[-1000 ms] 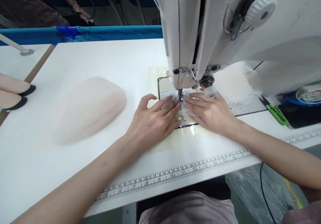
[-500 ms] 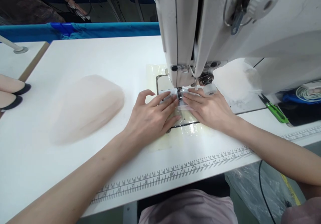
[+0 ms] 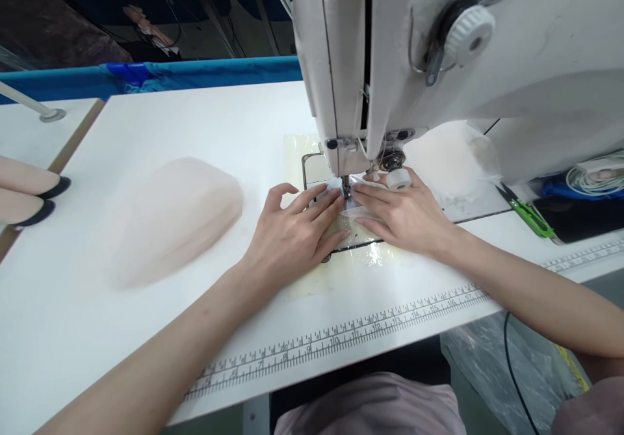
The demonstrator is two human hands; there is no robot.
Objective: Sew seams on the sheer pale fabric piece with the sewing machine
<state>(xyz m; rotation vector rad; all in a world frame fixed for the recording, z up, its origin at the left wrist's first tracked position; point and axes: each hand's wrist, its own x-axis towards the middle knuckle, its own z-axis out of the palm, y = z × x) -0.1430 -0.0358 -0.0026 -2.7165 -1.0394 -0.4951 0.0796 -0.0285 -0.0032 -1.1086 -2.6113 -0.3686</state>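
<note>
A white sewing machine (image 3: pixel 341 64) stands over the table, its presser foot (image 3: pixel 346 188) down between my hands. My left hand (image 3: pixel 297 227) lies flat left of the foot, fingers stretched toward it and touching the plate area. From the right, my right hand (image 3: pixel 402 214) rests with fingers extended beside the foot, on a small piece of thin sheer fabric (image 3: pixel 358 212). Most of that fabric is hidden under the fingers and the foot. A larger sheer, pale pink fabric piece (image 3: pixel 180 220) lies on the table to the left of my left hand.
Green-handled thread snips (image 3: pixel 531 217) lie at the right, near a dark tray (image 3: pixel 570 217) and a coil of pale cord (image 3: pixel 597 178). More pale fabric (image 3: pixel 451 162) sits behind the machine head. A ruler strip (image 3: pixel 336 344) runs along the front edge of the white table (image 3: pixel 234 123).
The view has shifted slightly, so the table and machine sit a little differently in it. My right thumb has spread lower, away from the fingers. Both hands stay beside the presser foot.
</note>
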